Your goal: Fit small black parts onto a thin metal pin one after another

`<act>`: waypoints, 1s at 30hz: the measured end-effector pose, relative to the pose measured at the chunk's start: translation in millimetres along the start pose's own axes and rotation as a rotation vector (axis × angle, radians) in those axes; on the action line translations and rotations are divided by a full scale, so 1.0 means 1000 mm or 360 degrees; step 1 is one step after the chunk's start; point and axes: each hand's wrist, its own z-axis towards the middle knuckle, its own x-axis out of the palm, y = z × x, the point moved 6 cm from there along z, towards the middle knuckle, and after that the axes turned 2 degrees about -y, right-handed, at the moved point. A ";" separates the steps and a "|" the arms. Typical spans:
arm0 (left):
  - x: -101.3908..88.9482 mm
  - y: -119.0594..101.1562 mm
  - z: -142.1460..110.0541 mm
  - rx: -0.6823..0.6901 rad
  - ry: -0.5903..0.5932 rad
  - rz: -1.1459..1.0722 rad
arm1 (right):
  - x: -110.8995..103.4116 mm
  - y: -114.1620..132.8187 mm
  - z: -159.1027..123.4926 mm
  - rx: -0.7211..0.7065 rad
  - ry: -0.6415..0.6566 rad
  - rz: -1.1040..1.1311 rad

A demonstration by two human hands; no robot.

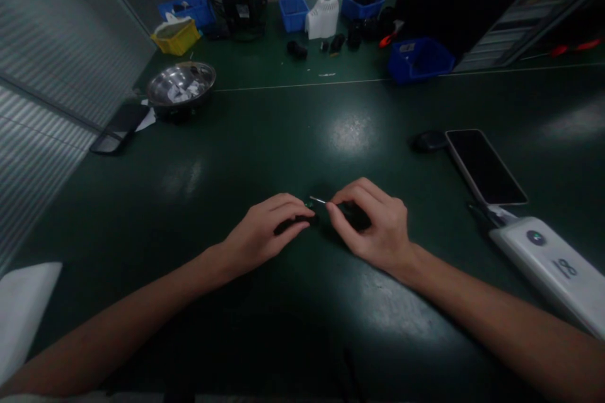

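Note:
Near the middle of the green table, my left hand [269, 227] is closed on a small black part [312, 220], pinched between thumb and fingers. A tiny green piece [309, 205], like a bit of circuit board, shows at its upper edge. My right hand [373, 220] grips a small screwdriver [318, 199]; its thin silver shaft points left toward the green piece, and its dark handle lies mostly inside the curled fingers. Whether the tip touches the part I cannot tell. My fingers hide most of the black part.
To the right lie a phone [486, 167], a black mouse-like object [429, 140] and a white power bank [543, 264]. A metal bowl [208, 79] with white pieces stands back left. Blue bins [401, 69], a yellow bin [176, 41] and a white housing [324, 17] line the back.

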 end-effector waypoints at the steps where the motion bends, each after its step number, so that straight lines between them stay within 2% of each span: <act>1: 0.003 0.000 0.001 0.0011 0.0010 0.0052 | 0.000 0.000 0.000 0.0004 0.0000 -0.0002; 7: 0.012 0.004 0.005 0.0052 0.0079 0.0256 | 0.003 0.001 0.001 -0.0007 0.0040 0.0005; 10: 0.001 0.012 0.006 0.0005 0.0081 0.0315 | 0.003 0.000 0.002 0.0004 0.0053 0.0005; 13: -0.031 0.039 0.007 -0.0173 -0.0081 0.0397 | 0.003 -0.001 0.002 0.0015 0.0067 0.0006; 16: -0.082 0.083 -0.001 -0.0414 -0.0395 0.0577 | 0.002 0.000 0.002 0.0008 0.0065 0.0001; 20: -0.154 0.146 -0.030 -0.0755 -0.0733 0.0886 | 0.003 0.000 0.002 0.0017 0.0077 -0.0003; 23: -0.194 0.175 -0.058 -0.0905 -0.0891 0.1015 | 0.003 -0.001 0.002 0.0045 0.0097 0.0006; 26: -0.218 0.189 -0.079 -0.0997 -0.1008 0.1086 | 0.004 -0.002 0.002 0.0050 0.0106 0.0013; 30: -0.227 0.199 -0.089 -0.1030 -0.1047 0.1132 | 0.004 -0.001 0.002 0.0030 0.0103 0.0017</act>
